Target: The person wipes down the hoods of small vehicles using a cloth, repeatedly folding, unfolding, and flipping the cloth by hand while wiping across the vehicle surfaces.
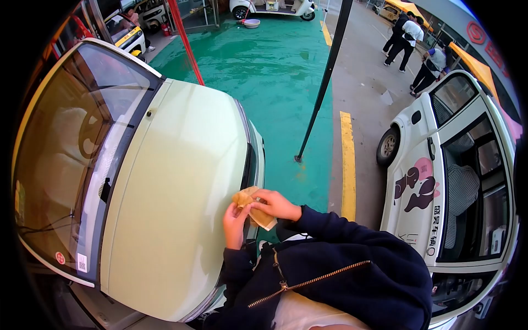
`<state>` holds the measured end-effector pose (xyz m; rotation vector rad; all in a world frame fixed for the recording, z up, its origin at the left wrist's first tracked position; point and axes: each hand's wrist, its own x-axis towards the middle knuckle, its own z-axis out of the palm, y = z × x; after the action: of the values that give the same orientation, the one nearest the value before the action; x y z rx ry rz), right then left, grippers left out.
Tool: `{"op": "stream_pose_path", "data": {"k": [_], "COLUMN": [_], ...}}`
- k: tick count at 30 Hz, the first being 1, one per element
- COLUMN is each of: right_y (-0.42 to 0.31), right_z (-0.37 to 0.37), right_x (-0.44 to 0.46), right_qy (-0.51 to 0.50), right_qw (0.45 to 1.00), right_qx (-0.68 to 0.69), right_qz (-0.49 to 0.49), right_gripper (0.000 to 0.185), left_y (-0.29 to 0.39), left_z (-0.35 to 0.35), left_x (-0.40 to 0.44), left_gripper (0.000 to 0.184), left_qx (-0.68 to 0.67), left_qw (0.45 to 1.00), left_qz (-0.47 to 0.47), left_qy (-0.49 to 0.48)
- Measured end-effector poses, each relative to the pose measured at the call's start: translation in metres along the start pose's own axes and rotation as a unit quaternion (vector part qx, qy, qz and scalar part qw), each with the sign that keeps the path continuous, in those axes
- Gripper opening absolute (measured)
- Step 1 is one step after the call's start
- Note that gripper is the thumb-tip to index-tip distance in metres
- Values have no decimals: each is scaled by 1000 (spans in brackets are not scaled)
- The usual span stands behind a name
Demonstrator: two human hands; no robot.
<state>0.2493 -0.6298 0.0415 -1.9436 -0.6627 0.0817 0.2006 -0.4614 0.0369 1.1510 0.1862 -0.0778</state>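
Observation:
A tan, crumpled piece that looks like a folded cloth (264, 219) is held in front of my body; its lower edge is paler. My left hand (235, 224) pinches it from the left side with the fingertips. From the right, my right hand (275, 204) grips its upper part, thumb and fingers closed together. Both hands meet near the front edge of a pale green car hood (176, 181), above it or just beside it; contact with the hood cannot be made out. The fingers partly cover the cloth.
The car's windshield (71, 148) lies left of the hood. A black pole (325, 82) and a red pole (186, 44) stand ahead on the green floor (247, 60). A white car (412, 181) is parked at right. Several people (410, 38) stand far right.

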Motion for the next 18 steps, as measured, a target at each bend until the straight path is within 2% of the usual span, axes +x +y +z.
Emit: {"op": "stream_pose_path", "data": {"k": [5, 7, 9, 10, 11, 12, 13, 14, 15, 17, 18], "right_y": [-5, -4, -7, -2, 3, 6, 12, 19, 21, 24, 18], "right_z": [16, 27, 36, 41, 47, 52, 60, 67, 76, 94, 105], "right_x": [7, 12, 16, 18, 21, 24, 27, 30, 31, 30, 23], "right_qy": [-45, -91, -115, -156, -166, -136, -105, -145, -153, -233, -230], "right_qw": [998, 994, 992, 986, 985, 984, 978, 972, 971, 945, 930], "right_qx": [-10, 3, 2, -25, -21, -60, -96, -121, -114, -169, -229], "right_qz": [-34, -53, -59, -44, -52, -102, -151, -141, -147, -157, -172], "right_gripper": [17, 19, 26, 37, 37, 40, 43, 52, 52, 60, 66], "left_y": [-16, -25, -17, -12, -8, -8, -9, -12, -6, 6, 7], "left_z": [-18, -37, -56, -71, -87, -107, -127, -144, -149, -155, -159], "left_x": [-3, -1, -11, -16, -21, -28, -39, -49, -61, -85, -94], "left_gripper": [21, 17, 14, 15, 16, 16, 18, 21, 21, 29, 33], "left_qx": [-9, 33, 52, 89, 126, 126, 142, 158, 159, 179, 214], "left_qw": [995, 983, 971, 953, 932, 927, 901, 871, 866, 817, 800], "left_qz": [23, 80, 93, 126, 158, 162, 170, 176, 176, 196, 199], "left_qy": [96, 160, 215, 259, 301, 313, 373, 430, 441, 511, 524]}}
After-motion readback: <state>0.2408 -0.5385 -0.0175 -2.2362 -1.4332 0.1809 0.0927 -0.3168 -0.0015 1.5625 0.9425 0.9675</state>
